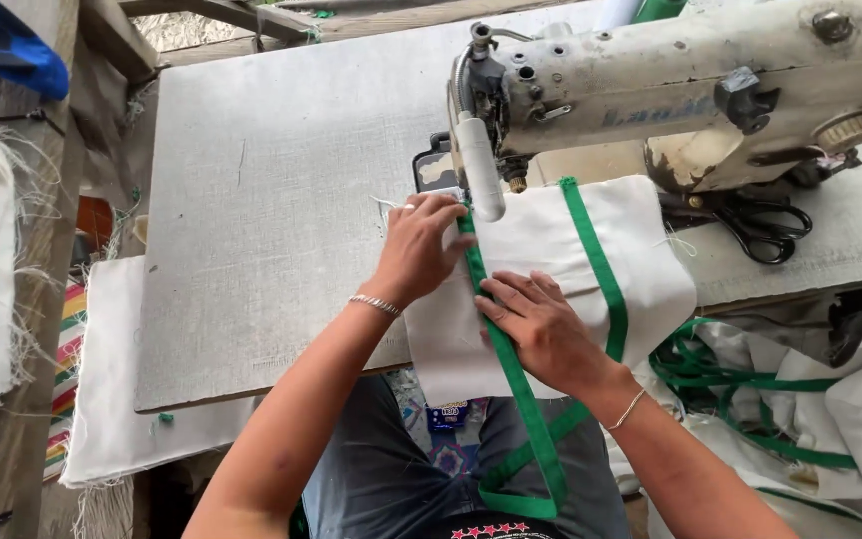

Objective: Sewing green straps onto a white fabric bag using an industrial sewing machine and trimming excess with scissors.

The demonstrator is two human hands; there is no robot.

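Fig. — head view, looking down at my two hands at a sewing machine.

My left hand [419, 245] lies palm down on the white cloth piece [551, 289], fingers slightly spread & curled, tips pressing the cloth and the green strap [503, 344] just beside the machine's needle area. A silver bracelet sits on that wrist. My right hand [541, 324] lies flat, fingers extended & close together, pressing the strap down onto the cloth nearer to me. Neither hand pinches anything; both press flat.

Cloth piece: spread over the near edge of the bench [281, 200], partly under the arm of the sewing machine [670, 80], its lower edge hanging off toward my lap. Strap: runs from under the machine head, between my hands, down off the bench, loops at my lap & comes back up across the right part of the cloth to its top edge.

Sewing machine: off-white, worn, w/ a white tube-shaped lamp [479, 170] at the head. Black scissors [765, 225] lie on the bench right of the cloth, under the machine arm.

Left of the bench: another white cloth [112, 379] hanging, frayed at the edge. Right, below bench level: a heap of white cloth w/ green straps [800, 399]. Top left corner: a blue fabric [7, 45].
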